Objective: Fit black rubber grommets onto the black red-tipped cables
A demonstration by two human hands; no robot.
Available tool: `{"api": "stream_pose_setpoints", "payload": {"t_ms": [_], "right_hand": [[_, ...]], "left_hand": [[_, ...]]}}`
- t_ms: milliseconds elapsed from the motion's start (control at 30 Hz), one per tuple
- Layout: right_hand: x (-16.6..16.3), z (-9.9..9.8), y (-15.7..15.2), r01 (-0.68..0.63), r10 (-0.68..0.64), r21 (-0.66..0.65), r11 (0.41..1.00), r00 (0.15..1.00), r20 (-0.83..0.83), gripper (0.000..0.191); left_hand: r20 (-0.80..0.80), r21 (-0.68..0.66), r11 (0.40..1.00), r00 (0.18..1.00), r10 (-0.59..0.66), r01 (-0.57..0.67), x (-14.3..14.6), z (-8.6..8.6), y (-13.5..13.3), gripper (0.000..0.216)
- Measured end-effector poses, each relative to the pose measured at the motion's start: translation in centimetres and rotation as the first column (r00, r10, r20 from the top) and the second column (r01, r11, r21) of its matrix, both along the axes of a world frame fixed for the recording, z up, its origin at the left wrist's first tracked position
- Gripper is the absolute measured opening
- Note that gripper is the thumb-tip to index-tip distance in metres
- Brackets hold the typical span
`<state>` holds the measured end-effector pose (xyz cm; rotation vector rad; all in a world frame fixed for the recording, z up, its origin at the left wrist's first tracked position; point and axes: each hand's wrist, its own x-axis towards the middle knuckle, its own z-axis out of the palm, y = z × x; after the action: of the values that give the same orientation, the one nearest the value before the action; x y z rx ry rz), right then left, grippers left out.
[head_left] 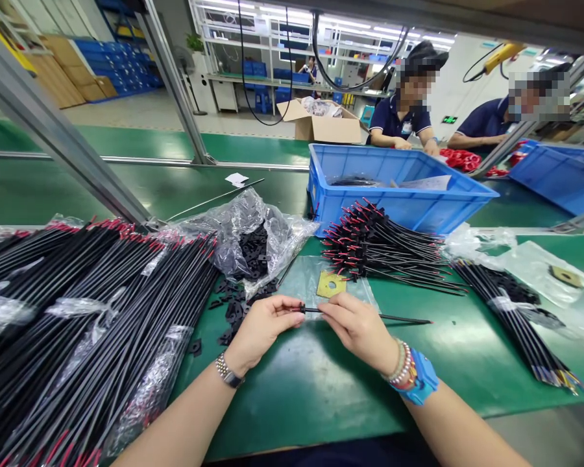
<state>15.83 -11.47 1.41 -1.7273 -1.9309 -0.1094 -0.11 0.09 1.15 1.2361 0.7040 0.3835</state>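
Observation:
My left hand (264,324) and my right hand (357,326) meet over the green table (321,389), both pinching one thin black cable (399,318) that sticks out to the right. The left fingertips close on its left end, where a small black part sits. Just behind the hands lies a yellow square plate (329,284) on a clear bag. Loose small black parts (233,311) are scattered left of my left hand, spilling from a plastic bag (253,240).
A big heap of black cables with red tips (78,311) fills the left side. Another bundle (384,250) lies behind my right hand, more cables (516,311) at right. Blue bins (394,194) stand behind. Two people work across the belt.

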Motion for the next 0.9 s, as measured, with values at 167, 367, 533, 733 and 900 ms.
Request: {"api": "stream_pose_setpoints", "payload": {"t_ms": [167,367,533,733,900], "right_hand": [[-0.6,0.2,-0.1,-0.027,0.015,-0.094,0.995,0.991,-0.130,0.024],[-1.1,1.0,0.2,-0.162,0.057,-0.215,0.963,0.902,-0.427,0.025],[-1.3,0.9,0.4,-0.204,0.048,-0.250,0.947,0.855,-0.516,0.029],[-1.1,0.8,0.5,-0.214,0.045,-0.243,0.946,0.829,-0.557,0.027],[-1.1,0.9,0.5,-0.209,0.041,-0.244,0.947,0.833,-0.552,0.025]], "left_hand": [[-0.031,0.426,0.904,0.999,-0.014,0.026,-0.2,0.3,-0.6,0.013],[-0.016,0.647,0.757,0.994,-0.108,0.092,-0.4,0.3,-1.2,0.008],[0.030,0.661,0.747,0.992,-0.126,0.075,-0.3,-0.2,-1.3,0.008],[0.031,0.669,0.740,0.992,-0.120,0.069,-0.3,-0.2,-1.3,0.008],[0.043,0.679,0.732,0.993,-0.109,0.051,-0.3,-0.3,-1.2,0.008]]}}
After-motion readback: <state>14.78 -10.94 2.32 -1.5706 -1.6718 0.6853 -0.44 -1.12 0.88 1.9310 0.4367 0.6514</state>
